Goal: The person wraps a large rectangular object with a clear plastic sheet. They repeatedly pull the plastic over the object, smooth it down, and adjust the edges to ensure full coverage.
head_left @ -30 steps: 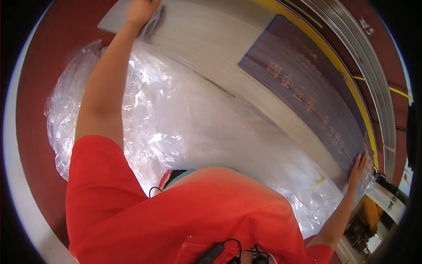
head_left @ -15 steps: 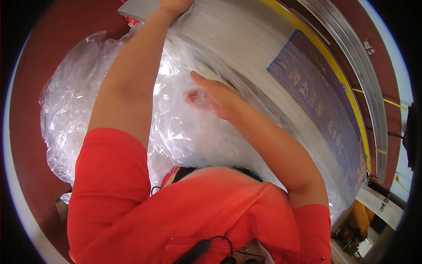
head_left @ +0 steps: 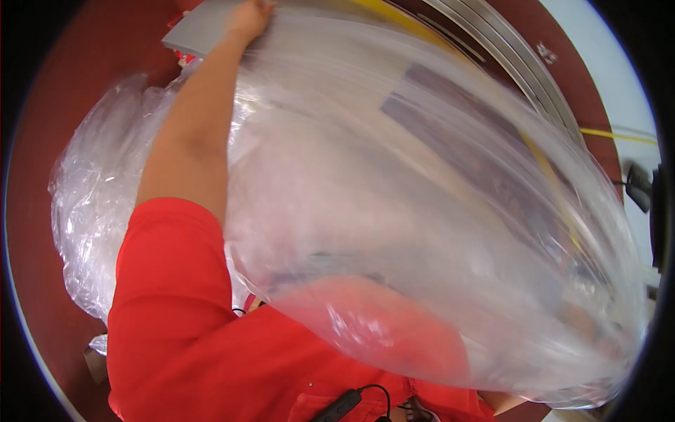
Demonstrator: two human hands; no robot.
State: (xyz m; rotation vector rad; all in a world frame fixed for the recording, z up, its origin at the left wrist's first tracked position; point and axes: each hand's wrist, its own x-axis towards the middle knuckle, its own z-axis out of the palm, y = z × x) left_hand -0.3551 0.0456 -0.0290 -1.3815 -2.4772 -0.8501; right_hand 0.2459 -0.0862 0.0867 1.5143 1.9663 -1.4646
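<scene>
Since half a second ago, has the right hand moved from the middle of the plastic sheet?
Yes. It has left that spot beside the left arm; the billowing clear plastic sheet now hides where it went.

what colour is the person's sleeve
The sleeve is bright red, shown in the head view.

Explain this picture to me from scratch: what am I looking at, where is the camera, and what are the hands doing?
There is no machine here. The camera sits on a person's head and looks down, so you see their red sleeve and bare arm from above; the wide lens bends the edges. The left hand reaches forward and rests on the far end of a long grey flat panel lying on a dark red floor. A big clear plastic sheet, blurred in motion, billows across the panel. The right hand is hidden behind the plastic.
</scene>
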